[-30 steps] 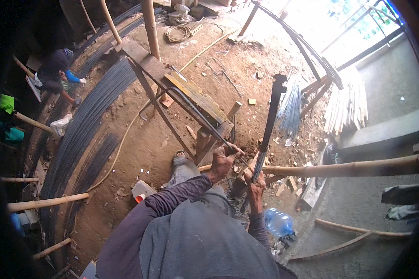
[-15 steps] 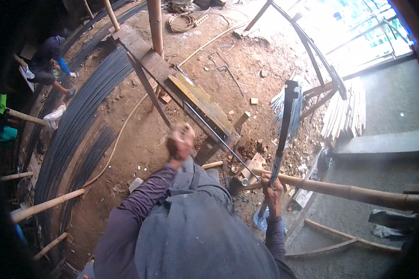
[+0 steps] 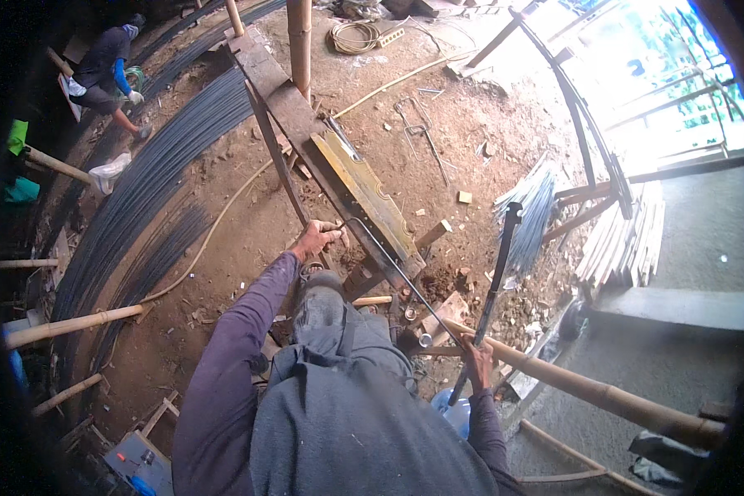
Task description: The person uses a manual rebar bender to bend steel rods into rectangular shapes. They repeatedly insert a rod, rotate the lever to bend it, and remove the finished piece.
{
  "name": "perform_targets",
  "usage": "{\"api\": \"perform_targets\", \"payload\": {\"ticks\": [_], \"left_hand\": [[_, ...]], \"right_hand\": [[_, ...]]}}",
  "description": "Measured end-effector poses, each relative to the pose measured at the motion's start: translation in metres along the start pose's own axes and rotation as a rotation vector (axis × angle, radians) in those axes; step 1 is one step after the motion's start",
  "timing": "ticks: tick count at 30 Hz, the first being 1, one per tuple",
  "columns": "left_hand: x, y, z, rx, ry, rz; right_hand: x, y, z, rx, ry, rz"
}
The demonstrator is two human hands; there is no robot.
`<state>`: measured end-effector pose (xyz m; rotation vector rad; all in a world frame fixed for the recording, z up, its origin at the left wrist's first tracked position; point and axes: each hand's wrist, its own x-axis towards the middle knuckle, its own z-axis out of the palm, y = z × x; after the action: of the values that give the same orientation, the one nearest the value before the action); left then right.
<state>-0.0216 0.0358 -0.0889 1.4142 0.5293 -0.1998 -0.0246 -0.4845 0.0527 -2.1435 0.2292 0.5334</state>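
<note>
A thin steel rod (image 3: 404,279) with a bent far end runs slantwise along a wooden bench (image 3: 302,118) with a yellowish metal plate (image 3: 364,193) on top. My left hand (image 3: 316,240) is closed at the bent end of this rod, fingers pinched on it. In my right hand (image 3: 477,362) is a long dark rebar bending bar (image 3: 499,269), tilted up and away with its head at the top. The rod's near end reaches close to my right fingers; whether they also grip it I cannot tell.
Long dark rebar (image 3: 161,157) lies in curved bundles at left, where a co-worker (image 3: 103,78) crouches. A bamboo pole (image 3: 603,390) crosses at right, above grey concrete. Cut rods (image 3: 527,219) and pale strips (image 3: 624,236) lie beyond. A blue container (image 3: 453,413) stands beneath my right arm.
My left hand, blurred and apart from the rod before, now holds its bent end. In my right hand the bending bar's head is lower in view. The whole view has shifted slightly.
</note>
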Motion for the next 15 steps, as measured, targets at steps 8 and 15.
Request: {"api": "perform_targets", "payload": {"ticks": [8,15], "left_hand": [[0.042,0.006,0.03,0.054,0.143,-0.17],[0.047,-0.003,0.042,0.164,0.207,-0.246]], "right_hand": [[0.053,0.063,0.001,-0.008,-0.049,-0.04],[0.074,0.085,0.002,0.044,-0.098,-0.044]]}}
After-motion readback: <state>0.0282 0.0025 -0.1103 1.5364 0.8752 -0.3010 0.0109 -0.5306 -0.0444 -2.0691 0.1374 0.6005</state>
